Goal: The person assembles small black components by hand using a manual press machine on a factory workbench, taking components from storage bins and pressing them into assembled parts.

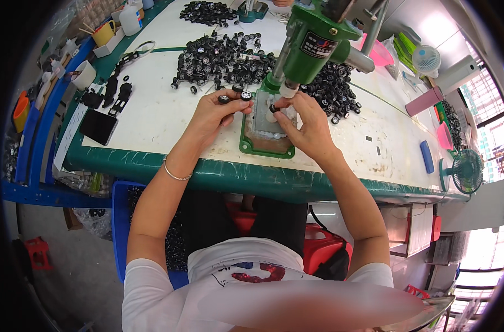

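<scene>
My left hand [210, 113] is closed around a few small black toy wheels [246, 96] with silvery hubs, just left of a green bench press [313, 52]. Between the thumb and fingers of my right hand [312, 124] is another small black wheel [273, 108], held over the press's grey base plate [260, 119]. Right above those fingers hangs the press's pale tip [288, 89]. My fingers partly cover the wheel, so whether an axle is in it cannot be made out.
Behind the hands lies a heap of wheels on axles [219, 58]; loose black wheels [332, 91] are piled right of the press. A black phone [98, 127] rests at the left. A blue bin [121, 221] stands below the green table edge [207, 170]. Right, a small fan [466, 170].
</scene>
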Tool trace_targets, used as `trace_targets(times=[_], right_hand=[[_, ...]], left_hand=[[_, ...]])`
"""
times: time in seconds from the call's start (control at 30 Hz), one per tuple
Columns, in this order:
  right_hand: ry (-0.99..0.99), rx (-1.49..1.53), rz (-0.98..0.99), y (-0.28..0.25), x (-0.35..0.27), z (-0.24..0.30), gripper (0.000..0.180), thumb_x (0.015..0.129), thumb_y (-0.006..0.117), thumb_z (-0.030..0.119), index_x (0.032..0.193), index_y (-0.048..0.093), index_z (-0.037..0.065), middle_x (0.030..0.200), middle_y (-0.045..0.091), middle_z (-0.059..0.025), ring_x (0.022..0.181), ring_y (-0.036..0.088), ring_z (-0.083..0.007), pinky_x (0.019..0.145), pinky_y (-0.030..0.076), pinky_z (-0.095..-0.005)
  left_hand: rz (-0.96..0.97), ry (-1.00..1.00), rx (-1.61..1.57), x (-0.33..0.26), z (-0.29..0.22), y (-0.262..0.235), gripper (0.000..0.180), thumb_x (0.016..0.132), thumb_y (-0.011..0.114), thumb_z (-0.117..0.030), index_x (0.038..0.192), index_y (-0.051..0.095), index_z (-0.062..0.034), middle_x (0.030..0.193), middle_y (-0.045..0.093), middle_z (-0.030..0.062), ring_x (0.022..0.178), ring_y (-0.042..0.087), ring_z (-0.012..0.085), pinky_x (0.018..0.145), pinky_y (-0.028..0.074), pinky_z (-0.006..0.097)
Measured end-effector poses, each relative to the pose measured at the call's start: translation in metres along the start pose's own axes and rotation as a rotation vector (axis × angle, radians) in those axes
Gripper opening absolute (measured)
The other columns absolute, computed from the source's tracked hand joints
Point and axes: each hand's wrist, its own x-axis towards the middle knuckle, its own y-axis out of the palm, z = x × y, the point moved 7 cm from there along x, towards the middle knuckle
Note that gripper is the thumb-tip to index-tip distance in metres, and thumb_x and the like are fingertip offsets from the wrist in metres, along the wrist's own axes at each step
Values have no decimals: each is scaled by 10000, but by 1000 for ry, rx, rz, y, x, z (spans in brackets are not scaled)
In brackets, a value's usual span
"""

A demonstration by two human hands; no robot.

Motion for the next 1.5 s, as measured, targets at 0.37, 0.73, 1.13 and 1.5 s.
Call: trace_targets(times=[0.37, 0.73, 1.13, 1.5], right_hand=[[370, 376, 82, 13, -7, -31, 307, 853, 701, 149, 1133, 640, 38, 1148, 587, -111, 1056, 608, -251, 918, 479, -366], [573, 653, -330, -105, 25, -86, 353, 991, 539, 220, 1265, 566, -1, 1187, 639, -95, 1014, 620, -177, 914, 489, -341], [339, 1335, -281, -213, 206, -129, 186, 999, 544, 215, 913, 633, 77, 620, 603, -7, 406, 509, -115, 369, 455, -238], [73, 1039, -289, -222, 187, -58, 224, 943, 582, 192, 972, 584, -30, 835, 645, -138, 625, 589, -196, 605, 524, -267]], left_hand=[[59, 172, 99, 8, -7, 38, 190, 804, 771, -46, 993, 747, -40, 836, 714, 26, 701, 595, 42, 603, 430, 187], [189, 327, 217, 15, -15, 65, 130, 814, 769, -59, 932, 736, -17, 814, 684, -6, 627, 596, 46, 613, 462, 207], [137, 244, 193, 18, -10, 63, 143, 808, 766, -34, 949, 745, -35, 837, 697, -4, 735, 607, 55, 699, 489, 223], [178, 258, 172, 15, -15, 64, 108, 830, 735, -10, 938, 728, -6, 832, 699, 18, 687, 625, 70, 690, 492, 226]])
